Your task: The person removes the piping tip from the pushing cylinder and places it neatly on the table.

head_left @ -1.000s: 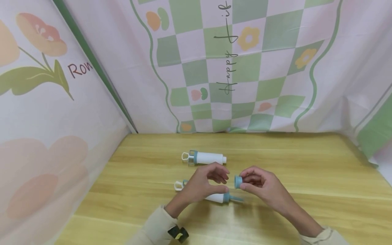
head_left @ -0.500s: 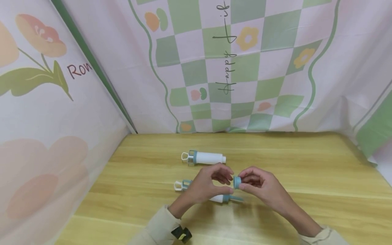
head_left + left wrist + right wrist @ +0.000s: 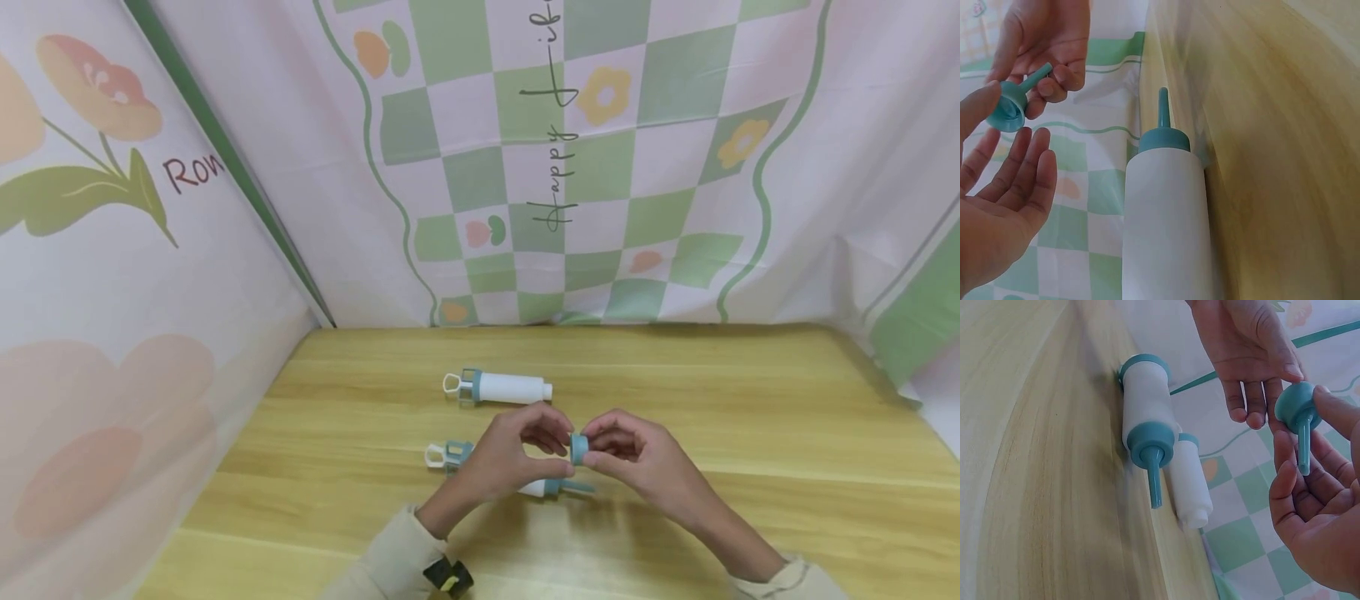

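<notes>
In the head view my right hand (image 3: 645, 454) pinches a teal nozzle cap (image 3: 579, 450) between thumb and fingers, above the table. Its thin spout (image 3: 1304, 447) points down in the right wrist view, and its hollow underside (image 3: 1009, 117) faces my left hand in the left wrist view. The thumb and index fingertips of my left hand (image 3: 510, 454) meet the wide rim from the other side; its other fingers are loosely extended. Beneath the hands lies a white decorating syringe (image 3: 532, 488), fitted with a teal nozzle; my left hand partly hides its barrel.
Farther back on the wooden table (image 3: 712, 383) lies a second white syringe (image 3: 512, 387) with a bare tip, its ring handle to the left. Patterned cloth (image 3: 525, 167) hangs behind the table and along its left side. A small black device (image 3: 448, 577) is on the left sleeve.
My left hand has moved right until its thumb and index fingertips reach the cap's rim. My right hand has shifted slightly left with the cap. Both syringes lie where they were.
</notes>
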Available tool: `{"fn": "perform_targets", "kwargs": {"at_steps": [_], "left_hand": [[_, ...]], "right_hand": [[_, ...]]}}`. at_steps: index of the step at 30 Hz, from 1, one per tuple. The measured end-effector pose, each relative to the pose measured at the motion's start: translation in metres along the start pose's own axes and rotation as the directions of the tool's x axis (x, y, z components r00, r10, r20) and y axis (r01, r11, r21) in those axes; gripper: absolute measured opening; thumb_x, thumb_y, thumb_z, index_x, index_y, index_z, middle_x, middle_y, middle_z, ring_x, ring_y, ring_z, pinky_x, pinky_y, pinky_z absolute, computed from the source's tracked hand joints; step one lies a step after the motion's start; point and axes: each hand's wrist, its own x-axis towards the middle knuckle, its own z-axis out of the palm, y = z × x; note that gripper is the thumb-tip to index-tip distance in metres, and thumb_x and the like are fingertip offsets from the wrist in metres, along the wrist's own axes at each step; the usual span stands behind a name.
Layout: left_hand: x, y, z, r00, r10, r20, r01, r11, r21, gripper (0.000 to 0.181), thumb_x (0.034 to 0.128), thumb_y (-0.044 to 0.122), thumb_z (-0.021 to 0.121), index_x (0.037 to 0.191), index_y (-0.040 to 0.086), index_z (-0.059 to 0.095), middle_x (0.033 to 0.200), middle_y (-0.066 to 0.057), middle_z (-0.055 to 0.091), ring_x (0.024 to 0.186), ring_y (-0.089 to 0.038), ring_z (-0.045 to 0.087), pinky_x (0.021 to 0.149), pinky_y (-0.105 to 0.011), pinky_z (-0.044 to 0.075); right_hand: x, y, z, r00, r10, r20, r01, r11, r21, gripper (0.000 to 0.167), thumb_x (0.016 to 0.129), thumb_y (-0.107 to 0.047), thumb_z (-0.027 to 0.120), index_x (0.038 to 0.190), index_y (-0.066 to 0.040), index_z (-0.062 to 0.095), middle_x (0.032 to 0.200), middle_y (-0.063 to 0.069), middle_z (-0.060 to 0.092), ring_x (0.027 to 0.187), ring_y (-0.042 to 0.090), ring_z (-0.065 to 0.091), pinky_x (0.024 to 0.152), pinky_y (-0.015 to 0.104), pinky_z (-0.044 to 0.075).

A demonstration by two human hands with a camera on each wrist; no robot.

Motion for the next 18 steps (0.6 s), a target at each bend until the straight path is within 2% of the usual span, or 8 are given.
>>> {"fn": "perform_targets", "kwargs": {"at_steps": [11,18], "left_hand": [[-0.0003,-0.0024,0.0010,1.000,-0.008,-0.025,0.008,1.000,-0.003,0.032,0.0814,0.001,0.082,0.108,0.009,0.065,0.100,-0.012,0.067,0.086,-0.011,0.065,0.080,-0.035,0.057],[-0.0006,-0.0006,-0.0044,0.999,0.000,-0.044,0.000,1.000,0.009,0.032,0.0829,0.003,0.081,0.108,0.012,0.065,0.098,-0.005,0.067,0.087,-0.015,0.066,0.080,-0.037,0.057]], "right_hand": [[0.0007,0.0017,-0.0002,1.000,-0.011,0.010,0.010,0.999,0.043,0.021,0.095,-0.005,0.067,0.114,0.001,0.061,0.099,0.011,0.070,0.089,0.027,0.069,0.075,0.031,0.058],[-0.0024,0.0007,-0.0032,0.999,0.042,-0.020,-0.042,0.999,0.022,0.025,0.096,-0.008,0.067,0.118,0.002,0.059,0.100,0.010,0.071,0.090,0.025,0.069,0.076,0.030,0.057]]}}
